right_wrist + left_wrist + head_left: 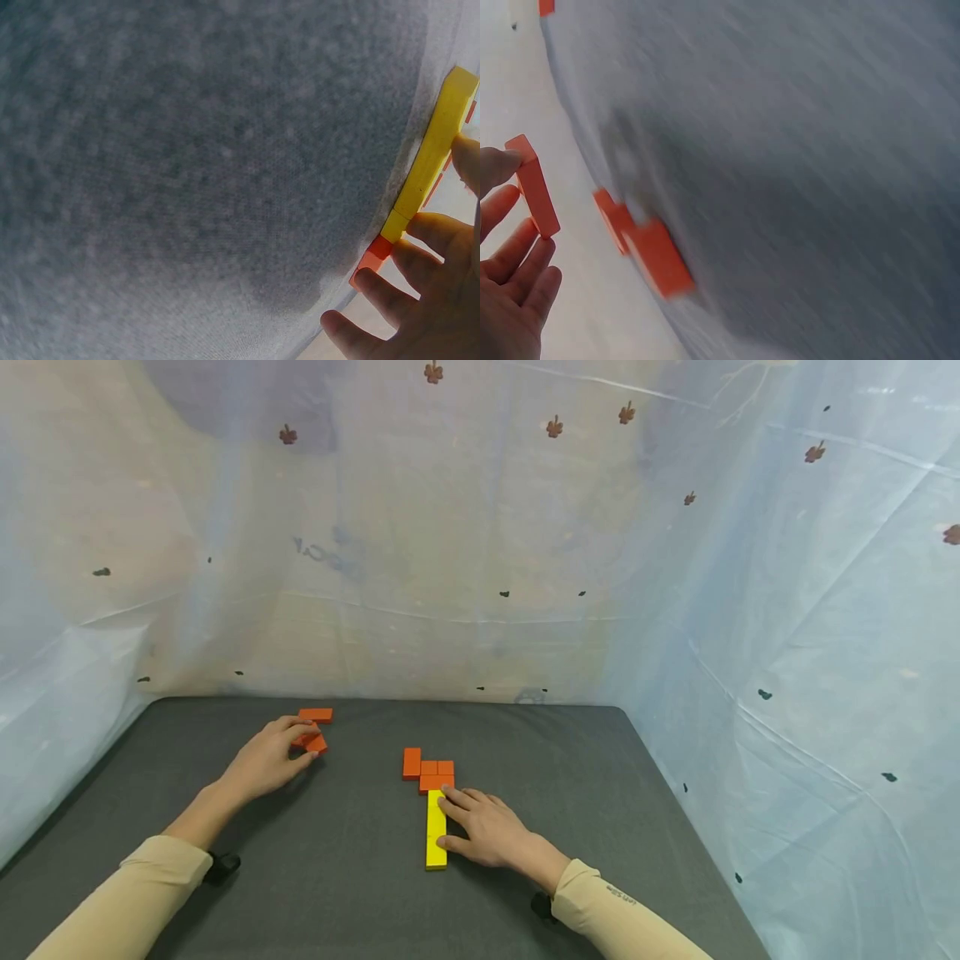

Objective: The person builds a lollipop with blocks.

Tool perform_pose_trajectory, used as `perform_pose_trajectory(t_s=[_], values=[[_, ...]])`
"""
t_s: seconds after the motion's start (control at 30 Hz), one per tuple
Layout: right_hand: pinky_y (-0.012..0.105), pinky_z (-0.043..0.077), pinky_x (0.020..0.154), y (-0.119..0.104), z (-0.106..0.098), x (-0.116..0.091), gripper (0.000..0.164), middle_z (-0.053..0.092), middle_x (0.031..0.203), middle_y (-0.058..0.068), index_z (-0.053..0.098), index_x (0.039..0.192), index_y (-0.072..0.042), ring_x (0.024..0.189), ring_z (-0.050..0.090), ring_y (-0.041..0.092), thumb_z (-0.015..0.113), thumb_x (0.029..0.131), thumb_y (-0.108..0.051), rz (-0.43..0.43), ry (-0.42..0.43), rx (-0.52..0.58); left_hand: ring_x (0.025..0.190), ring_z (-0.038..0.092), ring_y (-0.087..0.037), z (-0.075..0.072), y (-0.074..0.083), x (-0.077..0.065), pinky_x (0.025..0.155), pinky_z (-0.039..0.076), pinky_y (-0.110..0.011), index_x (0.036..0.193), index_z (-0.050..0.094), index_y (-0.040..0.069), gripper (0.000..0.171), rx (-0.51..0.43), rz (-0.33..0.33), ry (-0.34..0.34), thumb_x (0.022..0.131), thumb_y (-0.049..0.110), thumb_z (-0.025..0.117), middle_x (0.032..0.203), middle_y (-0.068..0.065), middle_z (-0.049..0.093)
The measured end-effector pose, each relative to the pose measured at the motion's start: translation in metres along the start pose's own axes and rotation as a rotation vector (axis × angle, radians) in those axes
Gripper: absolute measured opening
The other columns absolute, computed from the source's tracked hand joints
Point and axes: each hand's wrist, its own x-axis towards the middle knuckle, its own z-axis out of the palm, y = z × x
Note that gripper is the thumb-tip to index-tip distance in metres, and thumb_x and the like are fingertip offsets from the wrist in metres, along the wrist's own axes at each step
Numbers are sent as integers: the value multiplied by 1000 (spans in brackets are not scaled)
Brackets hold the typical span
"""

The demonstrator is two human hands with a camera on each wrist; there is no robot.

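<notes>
My left hand pinches an orange block between thumb and fingertips, lifted above the table in the left wrist view. Two more orange blocks show blurred beyond it there. Near the table's middle, a yellow strip of blocks, with a seam in it, runs toward me. Its far end meets a cluster of orange blocks. My right hand lies along the strip's right side, thumb and fingertips touching it, fingers extended. In the right wrist view, fingertips rest against the yellow blocks and reach the orange block.
An orange block lies near the table's far edge, just beyond my left hand. Another orange block stands at the cluster's left. Pale translucent sheeting hangs behind the dark grey table and along both sides.
</notes>
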Motion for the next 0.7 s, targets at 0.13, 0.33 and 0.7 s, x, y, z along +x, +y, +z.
perform_pose_trajectory(t_s=[0.13, 0.33, 0.7], values=[[53, 36, 119, 0, -1, 0, 71, 24, 171, -7, 34, 164, -25, 153, 34, 25, 48, 105, -62, 3, -4, 2, 120, 56, -49, 7, 17, 11, 93, 49, -66, 134, 66, -1, 44, -17, 41, 7, 95, 18, 77, 139, -29, 55], [53, 37, 119, 0, 0, 0, 70, 24, 171, -6, 35, 164, -25, 153, 34, 25, 48, 105, -60, -5, -1, 6, 127, 55, -47, 19, 40, 26, 98, 49, -65, 132, 68, 2, 41, -42, 98, 10, 95, 17, 78, 140, -24, 57], [53, 37, 119, 2, 1, 1, 70, 25, 171, -6, 35, 164, -25, 153, 35, 24, 50, 105, -60, 6, 1, 10, 128, 56, -41, 42, 74, 54, 103, 49, -60, 132, 69, 6, 41, -71, 142, -20, 95, 20, 79, 142, -20, 57]])
